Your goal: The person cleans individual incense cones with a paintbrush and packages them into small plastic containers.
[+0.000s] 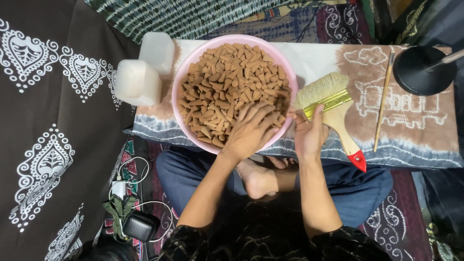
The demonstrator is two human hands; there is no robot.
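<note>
Spread open, left hand (250, 131) digs brown cones (227, 82) at bowl's (189, 63) 5 o'clock; right hand (308, 133) loosely steadies rim; best scoop gently.

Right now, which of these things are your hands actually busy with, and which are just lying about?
In hand:
- left hand, spread on the brown cone-shaped pieces
- pink bowl that holds them
- right hand, at the bowl's rim

Lying about:
- wide paintbrush, just beside the right hand
- thin stick
- two white plastic tubs
- black round lamp base
</note>
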